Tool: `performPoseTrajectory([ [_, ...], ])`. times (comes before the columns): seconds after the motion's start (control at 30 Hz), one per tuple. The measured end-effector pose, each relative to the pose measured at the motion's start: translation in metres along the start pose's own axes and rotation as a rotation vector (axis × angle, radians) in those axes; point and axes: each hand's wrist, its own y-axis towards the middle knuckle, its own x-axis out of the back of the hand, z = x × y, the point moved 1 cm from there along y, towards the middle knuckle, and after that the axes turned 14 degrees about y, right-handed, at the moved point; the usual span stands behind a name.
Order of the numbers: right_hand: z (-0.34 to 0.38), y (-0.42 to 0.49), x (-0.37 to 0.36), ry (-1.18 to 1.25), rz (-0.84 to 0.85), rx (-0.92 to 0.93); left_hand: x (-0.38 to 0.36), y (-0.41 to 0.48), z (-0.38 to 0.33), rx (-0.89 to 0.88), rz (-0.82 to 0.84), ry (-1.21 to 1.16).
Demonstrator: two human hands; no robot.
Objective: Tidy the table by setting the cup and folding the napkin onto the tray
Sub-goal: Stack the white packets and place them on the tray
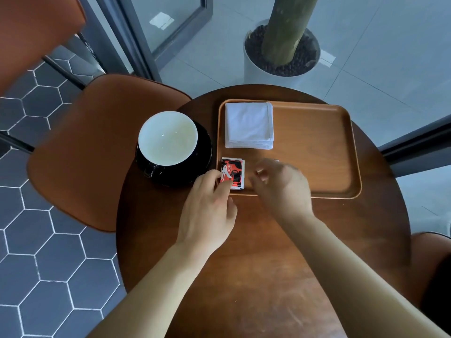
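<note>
Looking down from the head. Can see the cup [168, 139], black outside and white inside, sitting on its saucer [205, 152] on the table [244, 240], just left of the tray [317, 147]. Not on the tray yet. Can see the napkin [249, 125] folded in the tray's far left corner. Seems to be pinching the near corner of a red packet [234, 170] with the left hand [207, 208], fingers bent. Too blurry to tell the grip of the right hand [280, 189], held over the tray's near edge. Probably best to take the cup with the left hand: nearer, cup just beyond it to the left.
</note>
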Motion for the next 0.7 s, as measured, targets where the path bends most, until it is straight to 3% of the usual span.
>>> performPoseTrajectory([
  [0.07, -0.015, 0.002, 0.016, 0.013, -0.076, -0.05, 0.001, 0.001, -0.001, -0.023, -0.006, 0.009],
  [0.2, -0.038, 0.004, 0.029, -0.041, -0.06, -0.175, 0.001, 0.007, -0.004, -0.092, 0.014, 0.048],
  [0.7, -0.029, 0.01, 0.005, -0.072, -0.015, -0.21, 0.002, 0.012, -0.002, -0.125, 0.11, 0.115],
])
